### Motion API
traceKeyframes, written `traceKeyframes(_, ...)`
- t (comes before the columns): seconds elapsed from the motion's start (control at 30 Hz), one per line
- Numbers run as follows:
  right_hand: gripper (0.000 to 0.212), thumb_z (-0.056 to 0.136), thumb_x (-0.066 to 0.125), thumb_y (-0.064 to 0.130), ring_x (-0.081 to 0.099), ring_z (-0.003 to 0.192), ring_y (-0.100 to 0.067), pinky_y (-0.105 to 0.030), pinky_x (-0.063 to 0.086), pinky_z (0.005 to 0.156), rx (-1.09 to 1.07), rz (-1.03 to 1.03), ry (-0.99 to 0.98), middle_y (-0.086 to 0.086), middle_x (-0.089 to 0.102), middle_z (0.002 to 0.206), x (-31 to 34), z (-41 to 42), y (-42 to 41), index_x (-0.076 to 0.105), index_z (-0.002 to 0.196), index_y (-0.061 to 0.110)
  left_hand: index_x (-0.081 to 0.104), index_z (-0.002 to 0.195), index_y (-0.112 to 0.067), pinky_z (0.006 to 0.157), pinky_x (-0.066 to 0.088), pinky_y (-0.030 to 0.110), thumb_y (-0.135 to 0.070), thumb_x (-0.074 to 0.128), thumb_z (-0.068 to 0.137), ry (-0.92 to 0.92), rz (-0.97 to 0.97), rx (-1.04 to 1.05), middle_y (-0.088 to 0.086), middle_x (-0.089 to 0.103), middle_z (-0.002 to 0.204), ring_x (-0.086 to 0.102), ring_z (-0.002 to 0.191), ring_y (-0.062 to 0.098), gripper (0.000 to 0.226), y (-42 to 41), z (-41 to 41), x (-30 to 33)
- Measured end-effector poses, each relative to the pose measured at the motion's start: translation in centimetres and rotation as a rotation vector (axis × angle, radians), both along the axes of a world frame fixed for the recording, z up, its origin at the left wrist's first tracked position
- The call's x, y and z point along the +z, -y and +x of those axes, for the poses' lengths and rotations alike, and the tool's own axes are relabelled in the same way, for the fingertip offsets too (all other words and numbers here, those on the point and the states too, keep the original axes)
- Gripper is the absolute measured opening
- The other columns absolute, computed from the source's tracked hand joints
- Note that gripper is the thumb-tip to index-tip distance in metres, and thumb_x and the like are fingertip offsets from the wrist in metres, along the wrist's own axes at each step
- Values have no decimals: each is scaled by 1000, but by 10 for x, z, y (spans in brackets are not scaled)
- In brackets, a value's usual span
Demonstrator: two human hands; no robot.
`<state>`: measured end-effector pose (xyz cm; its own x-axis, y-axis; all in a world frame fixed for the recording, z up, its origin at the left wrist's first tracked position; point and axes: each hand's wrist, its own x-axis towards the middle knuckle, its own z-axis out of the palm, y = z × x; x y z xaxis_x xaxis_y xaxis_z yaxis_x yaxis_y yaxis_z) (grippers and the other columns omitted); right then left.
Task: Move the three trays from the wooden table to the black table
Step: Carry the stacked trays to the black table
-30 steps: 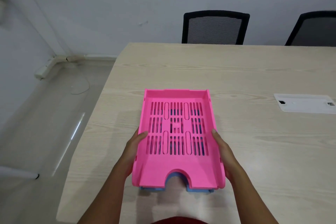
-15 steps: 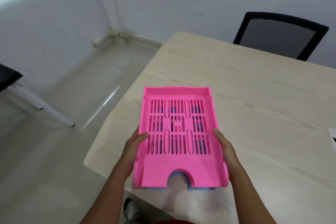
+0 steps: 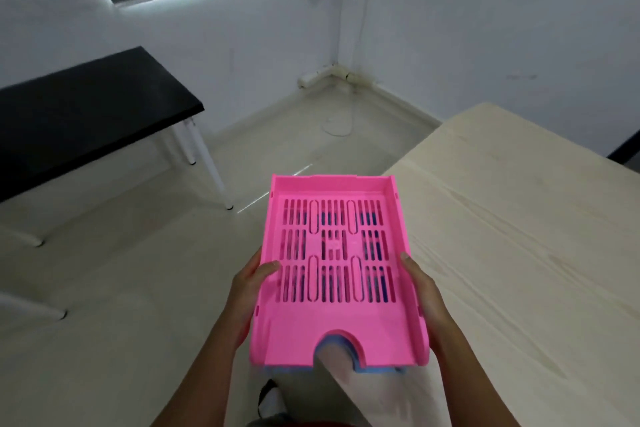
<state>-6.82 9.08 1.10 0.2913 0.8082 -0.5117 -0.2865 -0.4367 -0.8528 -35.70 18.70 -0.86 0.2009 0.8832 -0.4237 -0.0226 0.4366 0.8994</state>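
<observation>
Fingers of your left hand curl over the left wall of the bright pink slotted plastic tray, thumb lying on its perforated floor, the rest hidden beneath; your right hand clamps the opposite wall the same way, thumb along the rim. Both forearms reach forward and slightly inward, wrists level, carrying the pink tray flat in the air with its notched front edge toward you. A blue plastic tray is nested under it, showing only as a strip below the notch and through the slots; whether a third one sits below that cannot be told

Relative to the pink tray, the pale wooden table lies to the right, its corner just beyond the tray's far right end, so the stack hangs mostly over bare floor. The black-topped table with white legs stands well apart to the upper left

Half a second ago the stack was over the wooden table's edge and only a sliver of the black one showed; you have turned left, the grip unchanged
</observation>
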Motion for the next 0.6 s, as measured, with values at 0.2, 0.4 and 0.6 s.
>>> traceKeyframes(0.2, 50, 95, 53, 55, 76, 94, -38, -53, 56, 95, 144, 10, -12, -21, 78, 109, -1, -82, -88, 78, 111, 15, 60, 133, -20, 87, 54, 64, -17, 60, 92, -52, 53, 132, 19, 75, 108, 71, 95, 44, 41, -47, -96, 8)
traceKeyframes(0.4, 48, 96, 53, 53, 72, 103, -47, -62, 49, 103, 315, 49, -38, -23, 77, 111, 4, -174, -177, 77, 112, 15, 64, 128, -21, 83, 56, 61, -16, 61, 92, -38, 85, 308, 17, 76, 105, 72, 93, 42, 37, -85, -197, 20)
traceKeyframes(0.6, 51, 91, 55, 59, 77, 90, -36, -51, 57, 92, 498, 102, -26, -18, 79, 104, 11, -247, -256, 79, 110, 19, 61, 131, -19, 73, 60, 51, -20, 62, 91, -12, 121, 463, 19, 75, 103, 73, 85, 40, 40, -113, -267, 21)
